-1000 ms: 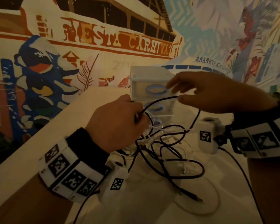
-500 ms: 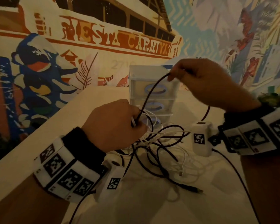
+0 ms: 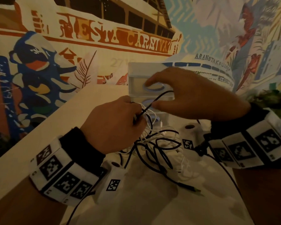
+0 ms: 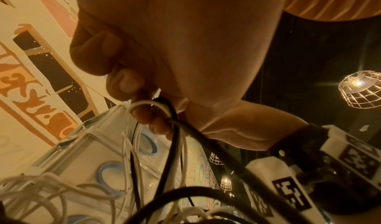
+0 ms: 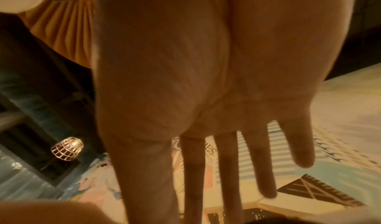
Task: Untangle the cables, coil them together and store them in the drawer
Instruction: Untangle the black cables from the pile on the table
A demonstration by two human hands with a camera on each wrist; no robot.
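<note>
Left hand [image 3: 113, 125] pinches the cables; right hand [image 3: 190, 95] spread open beside it, holding nothing.

Left fist grips a black cable [image 3: 154, 101] and a white cable [image 4: 148, 104] at one point, above the table [image 3: 39, 130]. From there the black one arcs up and right, passing just under the right hand's straight fingers [image 5: 228, 170]. The tangle [image 3: 159, 146] hangs below the fist, trailing down-right. Drawer unit [image 3: 136, 78] stands behind both hands, drawers closed. Right hand is nearer the free arc; likely it takes the next hold.
</note>
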